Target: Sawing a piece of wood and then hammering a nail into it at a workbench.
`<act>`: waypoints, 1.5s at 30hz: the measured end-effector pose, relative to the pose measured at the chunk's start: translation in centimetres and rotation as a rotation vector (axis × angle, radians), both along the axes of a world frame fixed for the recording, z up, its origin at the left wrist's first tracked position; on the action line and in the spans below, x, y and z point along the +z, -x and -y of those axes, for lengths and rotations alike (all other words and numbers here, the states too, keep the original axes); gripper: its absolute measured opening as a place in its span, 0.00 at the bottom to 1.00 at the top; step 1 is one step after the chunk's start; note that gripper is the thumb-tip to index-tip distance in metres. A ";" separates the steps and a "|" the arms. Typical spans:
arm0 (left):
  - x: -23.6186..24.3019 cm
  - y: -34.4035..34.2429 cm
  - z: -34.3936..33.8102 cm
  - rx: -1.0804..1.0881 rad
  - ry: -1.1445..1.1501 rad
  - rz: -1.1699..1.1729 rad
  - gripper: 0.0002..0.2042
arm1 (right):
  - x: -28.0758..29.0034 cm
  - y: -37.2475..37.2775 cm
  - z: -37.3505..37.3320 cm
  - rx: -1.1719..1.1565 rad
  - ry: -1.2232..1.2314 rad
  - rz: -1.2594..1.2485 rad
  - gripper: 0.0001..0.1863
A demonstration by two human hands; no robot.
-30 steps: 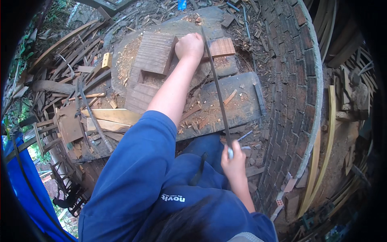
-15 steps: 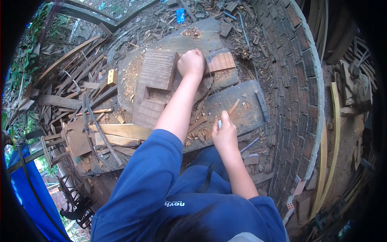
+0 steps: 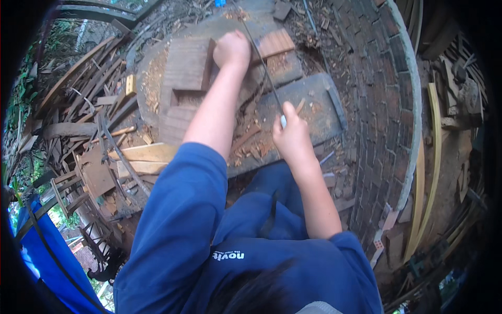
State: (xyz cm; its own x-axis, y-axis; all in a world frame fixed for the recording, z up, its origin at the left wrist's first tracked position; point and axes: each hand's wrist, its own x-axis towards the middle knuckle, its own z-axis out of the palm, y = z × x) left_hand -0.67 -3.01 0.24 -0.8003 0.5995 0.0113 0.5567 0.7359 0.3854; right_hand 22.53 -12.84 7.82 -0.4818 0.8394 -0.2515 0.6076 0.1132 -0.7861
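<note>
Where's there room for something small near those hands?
The dark slab is mostly bare between the right hand and the grey strip. The notched block has bare top left of the left hand. Crowded: the scrap pile farther left, and around the saw.

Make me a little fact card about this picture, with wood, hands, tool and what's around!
Wood: striped reddish-brown wooden block; broad, ridged brown wooden piece
Left hand: fist-like, between them; grip hidden
Right hand: closed around a pale handle
Tool: long, thin, dark metal blade, running up past the left hand
Around: brown brick wall, right; bright-blue sheet, lower left
</note>
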 end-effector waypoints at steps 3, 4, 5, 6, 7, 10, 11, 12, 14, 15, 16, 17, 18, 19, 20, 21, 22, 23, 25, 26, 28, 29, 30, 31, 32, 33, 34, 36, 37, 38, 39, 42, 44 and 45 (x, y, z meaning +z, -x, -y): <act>-0.3 0.1 -0.1 0.029 0.023 0.045 0.21 | 0.6 -2.7 2.8 -0.038 0.089 0.059 0.11; -0.4 0.1 -0.1 0.051 0.014 0.050 0.20 | 0.6 -4.0 4.0 -0.054 0.064 0.083 0.10; -0.4 0.2 -0.1 0.063 0.031 0.067 0.20 | 0.5 -5.4 5.3 -0.050 0.106 0.119 0.10; -0.4 0.2 -0.1 0.039 0.049 0.056 0.22 | -0.1 -5.7 5.7 -0.044 0.033 0.044 0.09; -0.4 0.3 -0.1 0.002 0.072 0.051 0.23 | -0.5 -5.9 6.0 -0.064 0.032 0.038 0.09; -0.5 0.3 -0.1 0.039 -0.011 0.078 0.21 | -1.6 -2.7 3.1 -0.049 0.069 0.000 0.08; -0.6 0.4 0.0 0.028 -0.037 0.061 0.23 | -2.4 -1.7 2.3 -0.012 -0.018 0.020 0.08; -0.7 0.4 -0.1 0.091 -0.022 0.124 0.22 | -2.7 -1.2 2.0 0.030 -0.127 0.011 0.08; -0.9 0.5 -0.3 0.065 -0.001 0.102 0.22 | -2.2 -2.6 3.1 0.001 -0.014 0.066 0.09; -1.0 0.6 -0.4 0.041 0.005 0.075 0.23 | -1.8 -3.5 3.8 -0.019 0.075 0.103 0.09; -1.1 0.5 -0.4 0.039 0.013 0.074 0.23 | -1.3 -3.8 4.1 -0.023 0.062 0.093 0.09; -1.2 0.6 -0.6 0.026 0.007 0.044 0.23 | -1.4 -3.7 4.2 -0.015 0.041 0.060 0.09; -1.2 0.7 -0.5 0.014 0.003 0.016 0.23 | -1.7 -3.2 3.9 -0.040 0.035 0.022 0.09; -1.1 0.7 -0.6 0.014 0.003 0.015 0.23 | -2.0 -2.9 3.7 -0.085 0.043 0.012 0.08; -1.0 0.8 -0.6 -0.001 -0.021 0.023 0.23 | -2.6 -1.7 2.8 -0.105 0.013 -0.075 0.07; -1.0 0.9 -0.4 -0.014 -0.042 0.030 0.23 | -3.3 -1.3 2.4 -0.097 0.042 -0.054 0.07; -0.8 1.0 -0.5 -0.010 -0.032 0.032 0.23 | -3.7 -0.9 2.3 -0.080 0.017 -0.024 0.07; -0.6 1.2 -0.8 0.015 -0.023 0.061 0.23 | -4.4 -0.8 2.2 -0.058 -0.034 -0.012 0.07; -0.8 0.7 -0.6 0.050 0.008 0.113 0.23 | -5.0 -2.2 3.6 -0.092 0.074 -0.031 0.07; -0.8 0.6 -0.5 0.044 0.002 0.125 0.23 | -4.7 -2.1 3.9 -0.097 0.110 0.009 0.07; -0.9 0.4 -0.5 0.024 -0.047 0.096 0.22 | -4.3 -1.0 3.5 -0.093 0.127 0.013 0.07; -1.0 0.4 -0.4 0.011 -0.051 0.048 0.22 | -4.1 -0.3 3.2 -0.092 0.047 0.022 0.07; -1.0 0.5 -0.6 -0.015 -0.015 0.039 0.21 | -4.0 0.5 2.4 -0.091 -0.057 0.010 0.07; -1.0 0.6 -0.6 -0.044 0.026 0.040 0.21 | -3.6 1.5 1.6 -0.097 -0.031 0.039 0.07; -1.0 0.7 -0.6 -0.040 0.029 0.044 0.21 | -2.8 2.9 0.2 -0.092 -0.016 0.032 0.07; -0.9 0.8 -0.5 -0.007 0.010 0.090 0.21 | -2.3 3.6 -0.4 -0.084 -0.007 0.016 0.07; -0.8 0.8 -0.6 0.024 -0.012 0.134 0.21 | -2.2 3.3 -0.2 -0.064 -0.052 0.039 0.07; -0.7 0.8 -0.7 0.051 -0.016 0.162 0.21 | -1.6 1.0 1.8 -0.099 0.045 0.038 0.07; -0.6 0.7 -0.8 0.081 -0.029 0.183 0.21 | -1.2 -0.3 2.9 -0.141 0.124 0.019 0.07; -0.6 0.5 -0.6 0.093 -0.030 0.187 0.21 | -0.7 -1.7 4.3 -0.111 0.000 -0.001 0.07; -0.5 0.4 -0.5 0.080 -0.034 0.173 0.21 | -0.4 -2.6 5.2 -0.105 -0.088 0.015 0.07; -0.1 0.4 -0.3 0.037 -0.050 0.147 0.21 | 0.1 -0.5 3.1 -0.178 0.168 0.002 0.06; 0.1 0.6 -0.2 0.030 -0.064 0.145 0.21 | -1.3 2.2 0.8 -0.098 0.029 0.027 0.06; 0.2 0.6 -0.3 0.048 -0.044 0.150 0.21 | -1.3 1.8 1.3 -0.094 0.048 0.061 0.06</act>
State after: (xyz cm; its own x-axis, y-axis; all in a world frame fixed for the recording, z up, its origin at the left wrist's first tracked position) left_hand -1.29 -2.73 0.44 -0.8226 0.5622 -0.0851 0.4551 0.7407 0.4942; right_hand 20.72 -14.12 6.57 -0.3836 0.8665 -0.3195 0.6608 0.0158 -0.7504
